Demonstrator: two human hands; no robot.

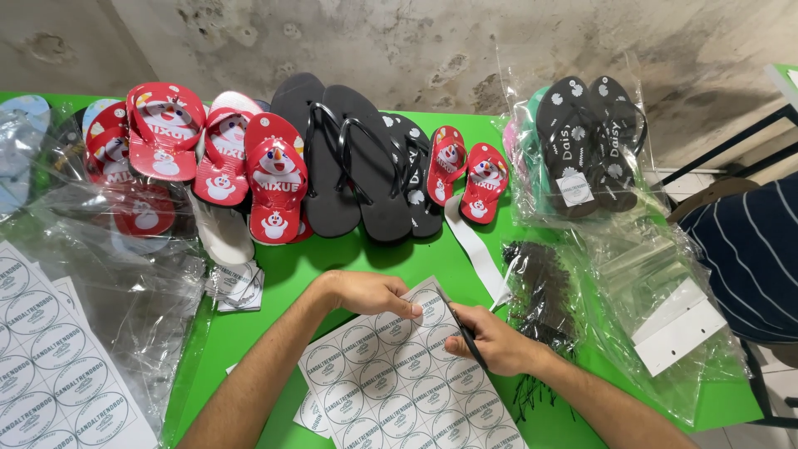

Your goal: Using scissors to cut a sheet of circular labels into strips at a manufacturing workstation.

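Left hand [370, 293] has its fingertips pressed on the top edge of a sticker sheet [407, 378], pinching at one round sticker; right hand [490, 337] rests on the sheet, closed round a thin black tool [464, 333]. The sheet lies on the green table [249, 333], directly before the person. Judgement: lift the sticker edge slowly, holding the sheet flat. Count: one sheet in hand, a second [50, 366] at left; two large black sandals [349, 162]; two small red sandals [465, 175] beside them.

Green table [249, 333] – flip-flops [349, 158], sticker sheets [399, 382], plastic bags [657, 283] on top.
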